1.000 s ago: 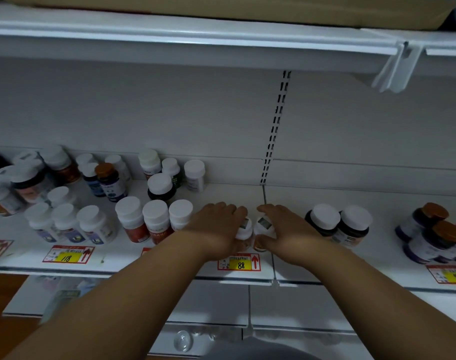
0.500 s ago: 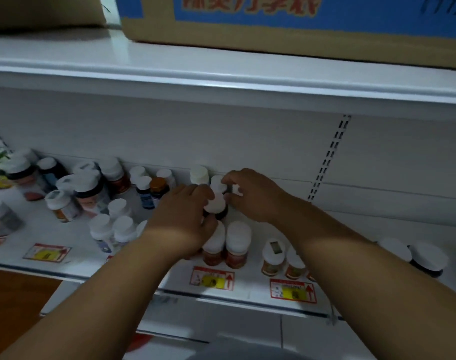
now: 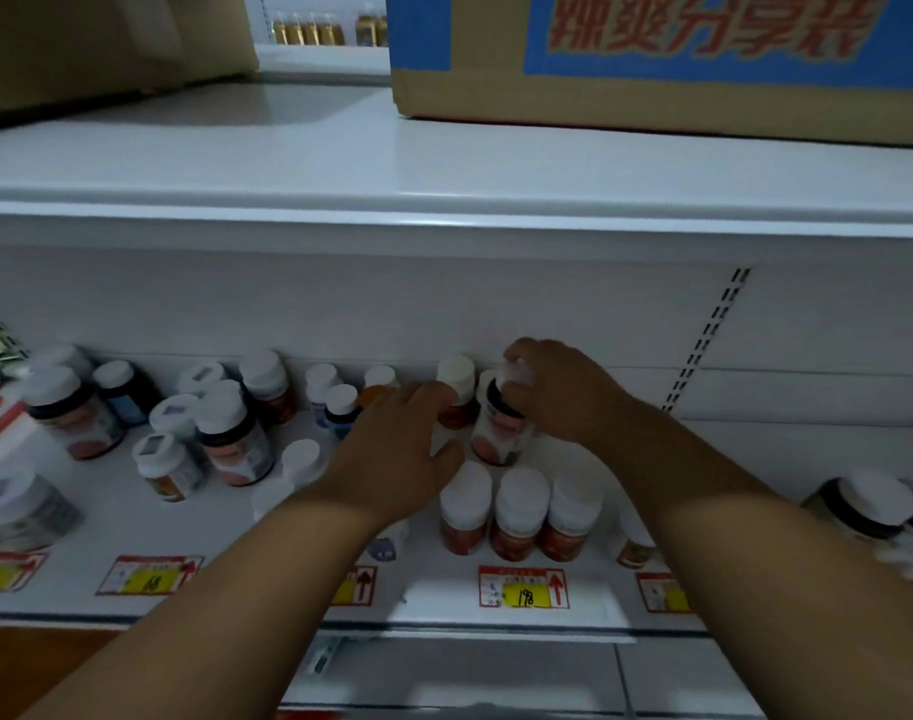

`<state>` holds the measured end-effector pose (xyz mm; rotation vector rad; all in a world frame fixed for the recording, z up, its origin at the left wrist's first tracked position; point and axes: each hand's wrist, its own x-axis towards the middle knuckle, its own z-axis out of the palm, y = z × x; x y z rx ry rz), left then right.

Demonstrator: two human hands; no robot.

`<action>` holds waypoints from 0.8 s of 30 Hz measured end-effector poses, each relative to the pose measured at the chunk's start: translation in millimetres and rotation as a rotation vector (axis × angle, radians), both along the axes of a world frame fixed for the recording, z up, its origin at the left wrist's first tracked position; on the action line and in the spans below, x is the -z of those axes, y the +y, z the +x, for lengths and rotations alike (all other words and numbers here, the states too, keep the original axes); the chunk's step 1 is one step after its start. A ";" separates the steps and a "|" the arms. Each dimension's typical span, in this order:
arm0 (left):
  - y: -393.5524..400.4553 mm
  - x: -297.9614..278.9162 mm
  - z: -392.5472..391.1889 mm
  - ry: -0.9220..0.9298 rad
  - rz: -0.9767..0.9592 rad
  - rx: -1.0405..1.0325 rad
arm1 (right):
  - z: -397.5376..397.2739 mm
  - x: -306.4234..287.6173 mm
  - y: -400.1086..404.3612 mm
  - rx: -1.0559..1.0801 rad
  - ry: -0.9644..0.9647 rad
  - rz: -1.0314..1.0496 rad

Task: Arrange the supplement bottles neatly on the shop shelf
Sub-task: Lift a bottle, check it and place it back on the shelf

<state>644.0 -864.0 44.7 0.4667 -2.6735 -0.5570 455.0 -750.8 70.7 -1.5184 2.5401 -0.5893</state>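
A back-row bottle is being repositioned on the shelf [image 3: 106, 532], behind a front row that already looks tidy. A white-capped dark bottle [image 3: 498, 428] with a pale label is gripped around its cap and neck by the right hand [image 3: 558, 394], whose fingers are curled closed over the top; the bottle is tilted slightly and sits low against the shelf, though whether its base is touching cannot be told. The left hand [image 3: 397, 449] is held just left of it, fingers loosely extended toward a second white-capped bottle [image 3: 457, 389] standing against the back wall; contact is probable, but a grasp cannot be confirmed.

Directly in front, three orange bottles [image 3: 517, 514] are lined up side by side near the shelf edge, above a price tag [image 3: 524, 588]. Farther left, a scattered group of bottles [image 3: 226, 433] is left uneven, some leaning.

The next move is judged to call for the held bottle to be stood upright beside its neighbour, squarely behind the front three, with care taken that the caps nearby are not knocked.
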 end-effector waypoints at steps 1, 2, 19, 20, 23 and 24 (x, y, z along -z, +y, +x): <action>-1.2 -0.8 -2.6 0.017 0.037 0.000 | 1.7 -4.9 1.9 0.042 0.018 -0.086; -1.8 -1.9 -5.6 0.040 0.077 0.000 | 4.1 -9.6 5.0 0.090 0.016 -0.174; 137.8 -18.4 -81.6 0.219 0.446 0.227 | 10.9 -52.0 176.1 0.375 -0.572 -0.624; 149.9 -18.6 -88.5 0.217 0.513 0.245 | 5.7 -52.6 190.5 0.378 -0.590 -0.641; 189.4 -19.5 -109.2 0.212 0.655 0.301 | -13.6 -52.5 231.9 0.359 -0.590 -0.677; 203.6 -20.3 -116.2 0.221 0.677 0.311 | -21.4 -52.7 245.1 0.355 -0.589 -0.691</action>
